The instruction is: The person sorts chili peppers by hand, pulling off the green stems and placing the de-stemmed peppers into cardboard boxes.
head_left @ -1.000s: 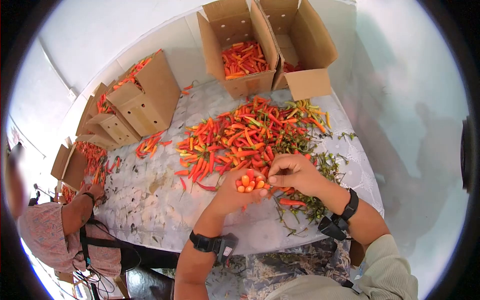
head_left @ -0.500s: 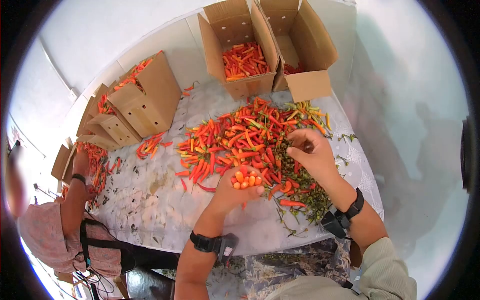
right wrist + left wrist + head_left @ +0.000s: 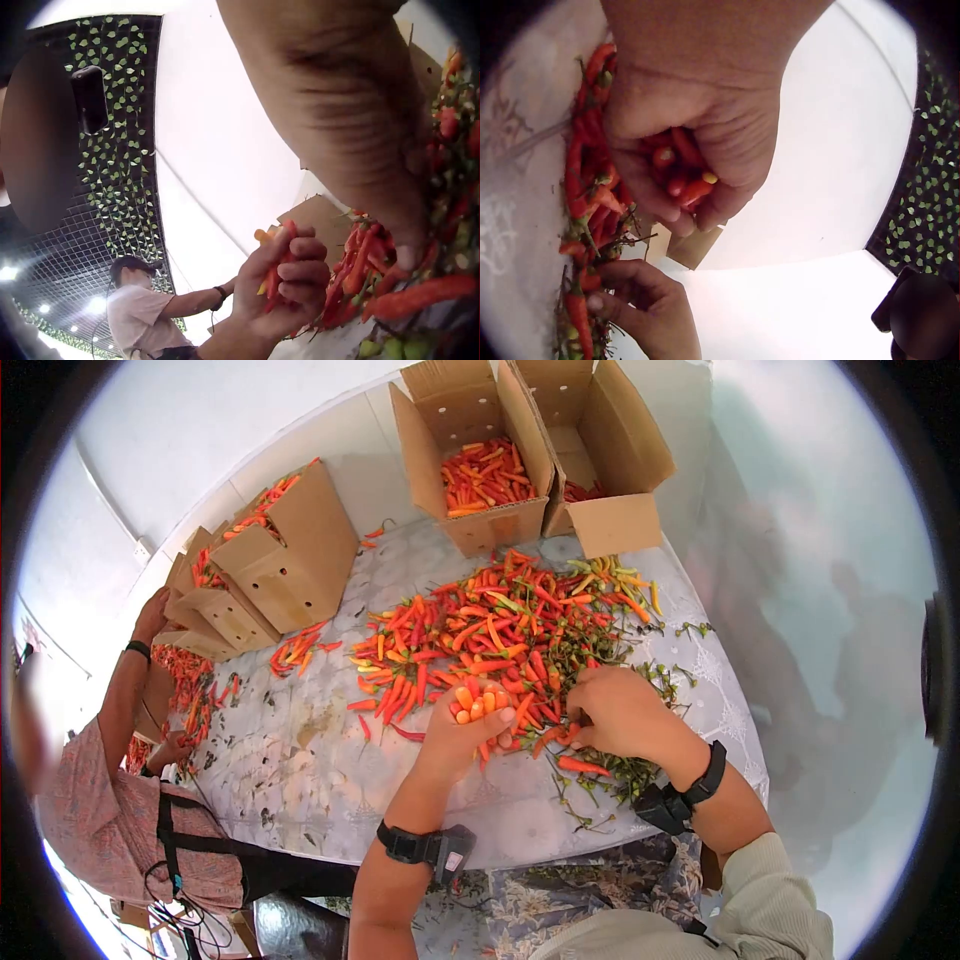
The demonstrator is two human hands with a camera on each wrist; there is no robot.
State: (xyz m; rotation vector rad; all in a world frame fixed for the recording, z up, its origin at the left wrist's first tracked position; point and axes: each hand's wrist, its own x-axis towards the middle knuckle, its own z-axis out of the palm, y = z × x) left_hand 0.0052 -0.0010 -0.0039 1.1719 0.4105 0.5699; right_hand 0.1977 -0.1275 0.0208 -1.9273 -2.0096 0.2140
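In the head view my left hand [image 3: 450, 738] is curled around a bunch of red and orange chili peppers [image 3: 676, 161], their rounded ends showing above the palm. My right hand [image 3: 632, 712] is down at the near right of the chili pile [image 3: 470, 625]. Its thumb and forefinger pinch a red chili pepper [image 3: 589, 280], seen in the left wrist view. The remaining right fingers are bent, and part of the grip is hidden behind the thumb in the right wrist view. Green stems [image 3: 632, 778] lie under and beside this hand.
Two open cardboard boxes stand at the back, one box [image 3: 497, 525] holding chilies. More filled boxes [image 3: 290, 575] line the left side. Another person [image 3: 120, 790] works there by a second chili heap [image 3: 190, 680]. A loose red chili [image 3: 583, 766] lies near the table's [image 3: 400, 820] front.
My right hand first moved away from the left hand, out over the stems, then came down to the pile's near edge. The left hand with its chilies shifted slightly left.
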